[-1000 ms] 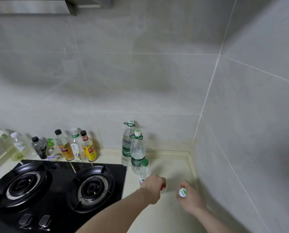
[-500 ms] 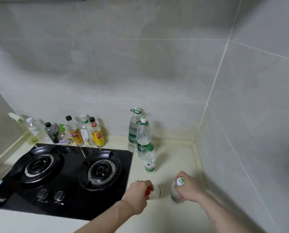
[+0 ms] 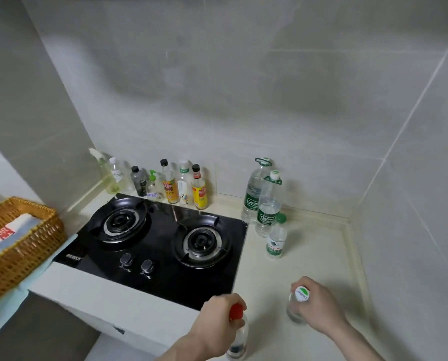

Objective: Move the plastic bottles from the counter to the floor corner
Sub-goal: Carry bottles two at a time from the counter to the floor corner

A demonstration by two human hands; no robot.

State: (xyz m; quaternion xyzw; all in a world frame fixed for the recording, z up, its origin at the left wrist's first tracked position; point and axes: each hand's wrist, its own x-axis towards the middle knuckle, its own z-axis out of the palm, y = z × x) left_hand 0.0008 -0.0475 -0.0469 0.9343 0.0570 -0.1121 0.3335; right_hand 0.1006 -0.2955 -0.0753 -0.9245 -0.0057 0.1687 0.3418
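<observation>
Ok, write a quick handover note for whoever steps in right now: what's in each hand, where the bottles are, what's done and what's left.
Left hand: gripping the red-capped bottle by its neck, at the counter's front edge.
Right hand: gripping the white-capped bottle near its top, over the counter.
On the counter by the back wall, right of the stove: two large water bottles and one small green-capped bottle, all upright.
Done: two bottles picked up. The floor corner is out of view, so nothing can be confirmed there.
Left: carry these two down, then come back for the other three.

Left hand (image 3: pixel 217 319) and right hand (image 3: pixel 319 306) each curl closed in a grasp, forearms reaching forward, well apart.
</observation>
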